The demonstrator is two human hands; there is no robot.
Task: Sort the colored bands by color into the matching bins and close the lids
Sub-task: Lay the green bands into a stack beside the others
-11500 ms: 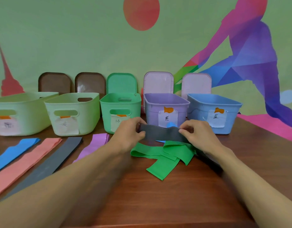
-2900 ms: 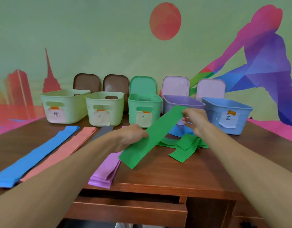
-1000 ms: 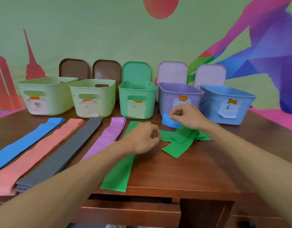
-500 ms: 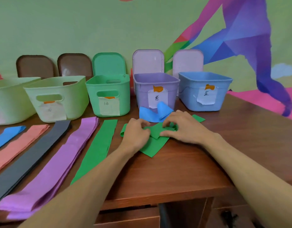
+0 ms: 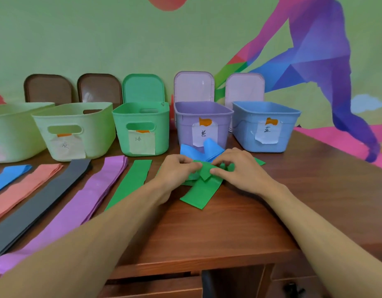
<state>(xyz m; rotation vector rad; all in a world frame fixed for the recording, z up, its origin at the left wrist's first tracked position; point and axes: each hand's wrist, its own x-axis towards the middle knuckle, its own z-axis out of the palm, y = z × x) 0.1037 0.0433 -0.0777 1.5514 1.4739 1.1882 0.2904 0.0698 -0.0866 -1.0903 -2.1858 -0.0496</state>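
Bands (image 5: pixel 201 188) (green) under both hands | 5 bins lidless

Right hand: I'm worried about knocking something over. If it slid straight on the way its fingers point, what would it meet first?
The right hand points leftward across the green band pile, so it would probably meet the left hand first; their fingertips nearly touch.

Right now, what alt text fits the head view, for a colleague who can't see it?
Both bare hands, left hand and right hand, pinch a tangled pile of green flat bands on a brown wooden table. To the left lie sorted blue, pink, grey, purple and green strips; five open plastic bins line the back.
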